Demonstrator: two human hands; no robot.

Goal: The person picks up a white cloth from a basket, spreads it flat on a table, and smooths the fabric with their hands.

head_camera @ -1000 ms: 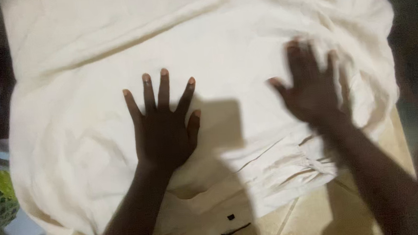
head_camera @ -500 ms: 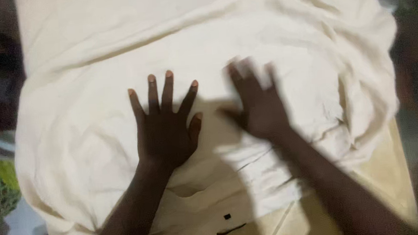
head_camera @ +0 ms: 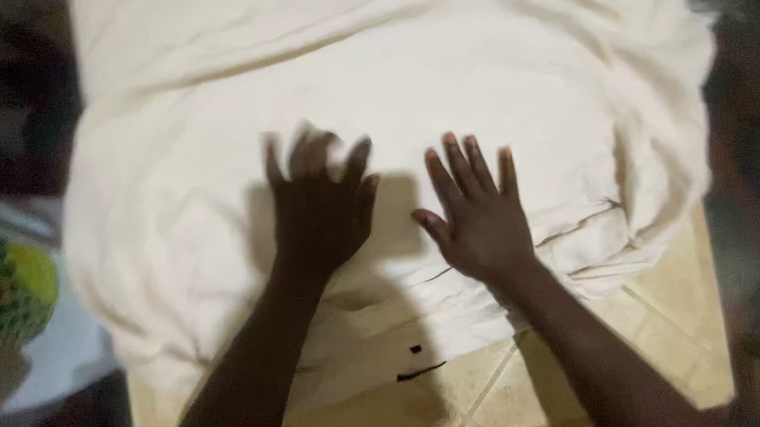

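Two bare hands are pressed flat on a cream cloth (head_camera: pixel 442 82) that is spread over a table (head_camera: pixel 678 326) and fills most of the frame. The left hand (head_camera: pixel 319 214) is seen at centre left, its fingers spread open and blurred at the tips, palm down on the fabric. The right hand (head_camera: pixel 479 215) is laid just beside it at centre right, fingers extended and slightly parted, thumb turned toward the left hand; nothing is gripped by either. Both forearms are brought in from the bottom edge. The cloth is shown rumpled, with long creases across the upper part and bunched folds at the right, where several layered edges are stacked near the right wrist. Its lower edge is draped just short of the table's near side, so a strip of tan, tile-patterned surface is left exposed at lower right. A small dark mark (head_camera: pixel 419 364) is visible on the fabric between the forearms. At the left edge a blurred green and yellow object (head_camera: pixel 7 297) is glimpsed on something pale; what it is cannot be told.
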